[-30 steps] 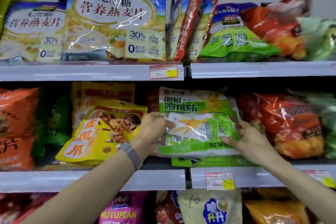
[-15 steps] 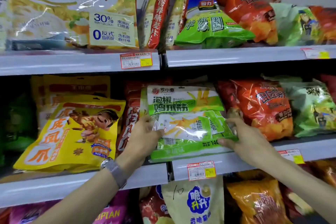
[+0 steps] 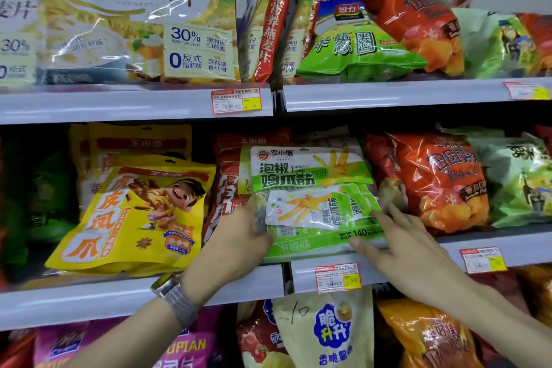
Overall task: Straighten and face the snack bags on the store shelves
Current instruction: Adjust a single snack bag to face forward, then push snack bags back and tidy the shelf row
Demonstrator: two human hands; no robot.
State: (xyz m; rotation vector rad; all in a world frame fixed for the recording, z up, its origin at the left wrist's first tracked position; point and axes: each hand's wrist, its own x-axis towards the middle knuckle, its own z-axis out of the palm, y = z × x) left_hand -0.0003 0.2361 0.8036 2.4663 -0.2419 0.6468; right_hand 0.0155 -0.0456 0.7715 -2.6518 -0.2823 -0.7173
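Note:
A green and white snack bag [image 3: 313, 203] stands upright at the front of the middle shelf [image 3: 134, 293], its printed face toward me. My left hand [image 3: 239, 245] grips the bag's left edge, thumb over the front. My right hand [image 3: 397, 245] touches the bag's lower right corner with straight, spread fingers. A yellow snack bag [image 3: 134, 218] leans tilted to the left of the green one. Behind and between them stands a red bag [image 3: 227, 188], partly hidden.
An orange-red chip bag [image 3: 442, 185] and a pale green bag [image 3: 519, 179] sit to the right. Large oatmeal bags [image 3: 134, 15] and a green onion-ring bag [image 3: 352, 48] fill the top shelf. More bags fill the bottom shelf [image 3: 322, 334]. Price tags [image 3: 337, 278] hang on the shelf edges.
The green bag has gone from slanted and low to upright against the stack. My right hand's fingers have loosened from its edge to a flat touch. The view has shifted right and closer.

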